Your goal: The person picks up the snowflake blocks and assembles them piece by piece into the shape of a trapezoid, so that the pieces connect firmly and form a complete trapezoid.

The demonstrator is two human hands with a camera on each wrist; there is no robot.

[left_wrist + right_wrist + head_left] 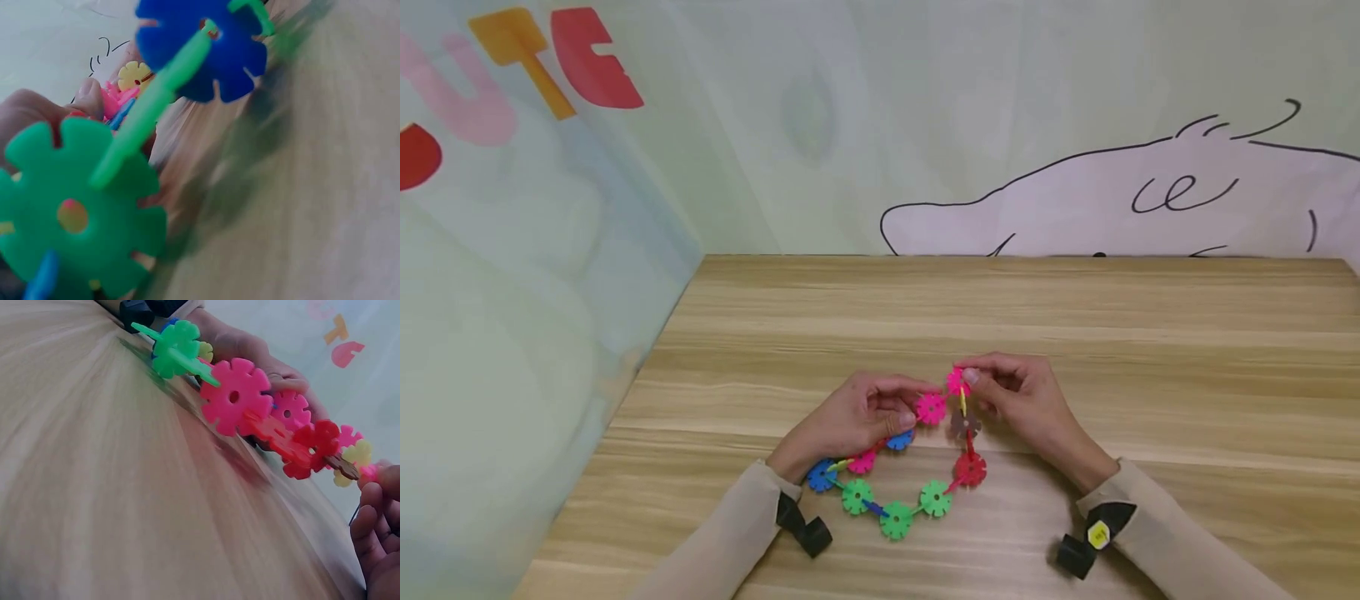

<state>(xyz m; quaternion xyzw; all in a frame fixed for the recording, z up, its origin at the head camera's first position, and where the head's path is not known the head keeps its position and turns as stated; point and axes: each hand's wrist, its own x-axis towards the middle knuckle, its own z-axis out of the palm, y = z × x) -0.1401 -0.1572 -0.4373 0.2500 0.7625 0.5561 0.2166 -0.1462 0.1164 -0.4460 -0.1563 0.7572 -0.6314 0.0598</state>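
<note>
A chain of notched plastic snowflake discs hangs in a loop between both hands, the discs slotted edge to edge at angles. My left hand [872,412] pinches it near a pink disc [931,408], with a blue disc [899,439] just below the thumb. My right hand [1022,400] pinches another pink disc [958,382] between thumb and fingers. From there run a yellow disc [963,402], a brown disc [966,425] and a red disc [970,469]. Several green discs [896,520] form the lower side. Whether the two pink discs are joined I cannot tell.
Below the chain lies a wood-grain table [1112,308]. Its far edge meets a printed backdrop [812,167], and another printed sheet with letters [512,250] hangs along the left. Black camera mounts [1078,554] sit on both wrists.
</note>
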